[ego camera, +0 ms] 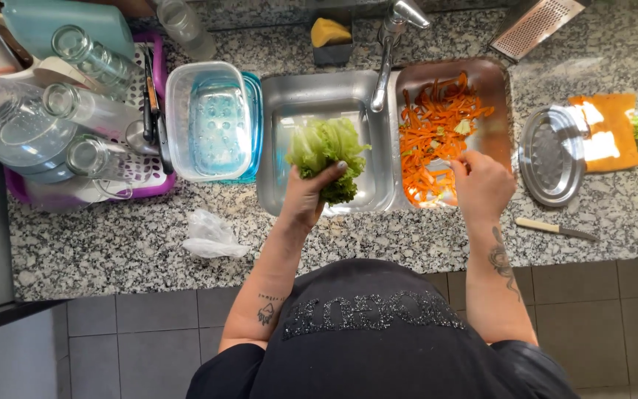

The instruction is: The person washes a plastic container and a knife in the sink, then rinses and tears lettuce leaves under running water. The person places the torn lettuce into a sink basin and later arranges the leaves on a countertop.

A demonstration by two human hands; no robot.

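Granite counter is crowding your sink [275, 96], where your left hand [306, 196] is clamping lettuce [326, 151] and your right hand [481, 185], fingers bunched, is reaching among carrot strips [430, 129], so leaves risk dropping.

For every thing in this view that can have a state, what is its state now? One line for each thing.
Lettuce head: gripped in left hand, held over left sink basin.
Right hand: over right basin, fingers in carrot strips.
Faucet: no water visible.
Clear plastic container: open, empty.
Glass bottles: lying on drying rack.
Knife: lying on counter.
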